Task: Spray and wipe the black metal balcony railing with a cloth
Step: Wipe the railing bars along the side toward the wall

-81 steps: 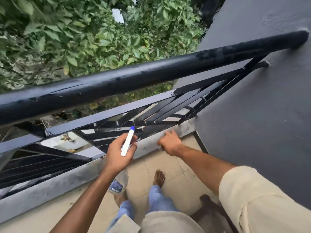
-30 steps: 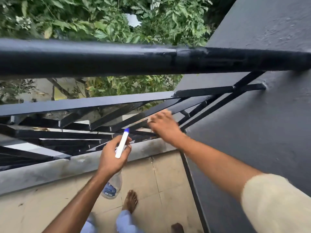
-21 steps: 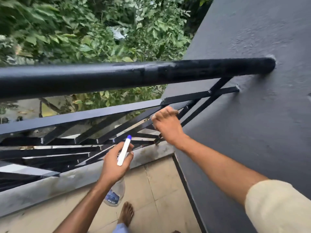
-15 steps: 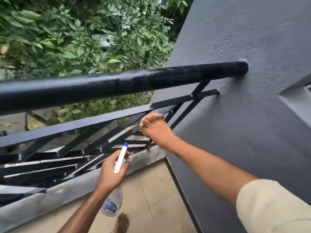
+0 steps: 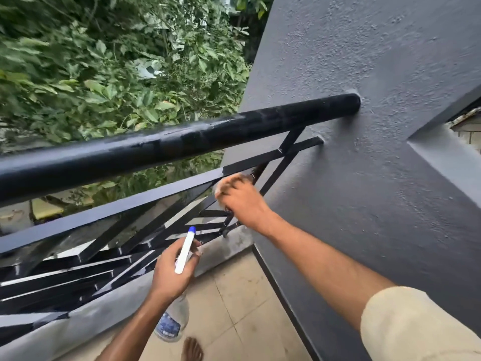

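The right hand (image 5: 240, 201) had climbed the bars of the railing (image 5: 182, 142) to the flat rail beside the wall (image 5: 364, 204), grip bunched round the cloth (image 5: 218, 189) (a pale blur); the left hand (image 5: 169, 274) kept its grip on the spray bottle (image 5: 185, 250). This end looked nearly wiped.

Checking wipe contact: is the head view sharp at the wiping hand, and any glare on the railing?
Head view: right hand motion-blurred, cloth at its fingertips barely readable; left hand and spray bottle sharper; soft daylight, only mild sheen on the top rail; foliage at upper left smeared.
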`<state>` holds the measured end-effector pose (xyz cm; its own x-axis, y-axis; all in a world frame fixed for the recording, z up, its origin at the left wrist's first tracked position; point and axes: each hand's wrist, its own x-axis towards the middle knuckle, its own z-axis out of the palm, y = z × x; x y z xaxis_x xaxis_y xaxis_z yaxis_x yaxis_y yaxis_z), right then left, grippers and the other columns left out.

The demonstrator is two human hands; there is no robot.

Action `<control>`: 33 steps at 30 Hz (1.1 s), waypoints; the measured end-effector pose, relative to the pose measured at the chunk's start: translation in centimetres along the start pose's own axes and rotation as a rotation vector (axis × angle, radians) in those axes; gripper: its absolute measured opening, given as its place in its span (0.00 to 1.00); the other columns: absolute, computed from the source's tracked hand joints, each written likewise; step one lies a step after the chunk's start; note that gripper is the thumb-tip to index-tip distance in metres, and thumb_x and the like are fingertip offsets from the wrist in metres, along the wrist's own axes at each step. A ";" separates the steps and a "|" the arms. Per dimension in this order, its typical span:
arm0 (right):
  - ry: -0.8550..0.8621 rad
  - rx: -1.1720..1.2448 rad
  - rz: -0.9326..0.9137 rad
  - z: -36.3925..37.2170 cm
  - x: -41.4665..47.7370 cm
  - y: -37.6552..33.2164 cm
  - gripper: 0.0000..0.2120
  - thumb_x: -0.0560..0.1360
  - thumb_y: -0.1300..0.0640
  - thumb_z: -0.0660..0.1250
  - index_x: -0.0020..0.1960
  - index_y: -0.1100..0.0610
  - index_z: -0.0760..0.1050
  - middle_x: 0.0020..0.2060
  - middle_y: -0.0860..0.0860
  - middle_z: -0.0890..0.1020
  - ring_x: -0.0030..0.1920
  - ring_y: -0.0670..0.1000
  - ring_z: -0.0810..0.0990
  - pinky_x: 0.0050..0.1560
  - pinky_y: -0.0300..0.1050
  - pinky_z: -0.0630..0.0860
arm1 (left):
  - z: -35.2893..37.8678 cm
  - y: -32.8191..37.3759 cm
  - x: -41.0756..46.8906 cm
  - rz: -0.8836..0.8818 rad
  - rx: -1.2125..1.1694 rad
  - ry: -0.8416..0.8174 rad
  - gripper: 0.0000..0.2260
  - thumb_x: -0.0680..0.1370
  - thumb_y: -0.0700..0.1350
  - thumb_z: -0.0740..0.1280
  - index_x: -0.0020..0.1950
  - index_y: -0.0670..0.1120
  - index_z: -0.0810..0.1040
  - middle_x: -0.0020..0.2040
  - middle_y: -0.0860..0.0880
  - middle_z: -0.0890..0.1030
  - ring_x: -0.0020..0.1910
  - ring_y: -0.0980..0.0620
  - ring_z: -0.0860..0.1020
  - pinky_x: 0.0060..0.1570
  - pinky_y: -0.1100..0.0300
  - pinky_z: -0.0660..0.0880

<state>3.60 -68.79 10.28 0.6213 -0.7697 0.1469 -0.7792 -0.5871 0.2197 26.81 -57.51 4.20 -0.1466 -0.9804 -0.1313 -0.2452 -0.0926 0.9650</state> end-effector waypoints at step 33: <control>0.639 1.140 1.569 0.7 0.2 -1.5 0.24 0.71 0.76 0.62 0.56 0.53 0.81 0.50 0.51 0.84 0.51 0.50 0.81 0.53 0.39 0.78 | -0.4 6.9 5.8 0.061 -0.028 -0.207 0.06 0.73 0.46 0.67 0.48 0.51 0.81 0.34 0.54 0.81 0.25 0.47 0.78 0.29 0.49 0.80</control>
<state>4.84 -68.23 9.34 -0.7606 -0.6368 -0.1265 -0.0949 0.3018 -0.9486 24.68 -63.95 10.15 -0.3552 -0.9279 -0.1132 -0.2037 -0.0413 0.9782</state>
